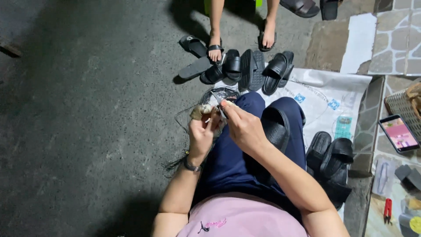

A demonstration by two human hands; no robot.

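Grey concrete floor fills most of the view, rough and dark. On it, to the right, lies a white woven sack spread flat, and beyond that a stone-paved edge.

Next in size is the seated person, in navy trousers and a pink top, with a black slide sandal resting on the lap. A cluster of black sandals lies on the floor just ahead of the knees, some upright on edge, some flat. Another stack of black sandals sits on the sack by the right thigh. A second person's bare feet stand beyond the cluster, one foot in a sandal.

The two hands are close together over the knees. The left hand is closed around a pale, roundish bundle; what it is I cannot tell. The right hand pinches a thin dark tool or strand at its fingertips, held against the bundle. Fine black thread loops loosely around the hands and trails down to the floor.

As for progress, I judge the work is mid-way: one sandal waits on the lap, the near stack looks handled, and the front cluster seems untouched, though that is uncertain.

Smaller things at the right: a lit phone, a woven basket and small red snips.
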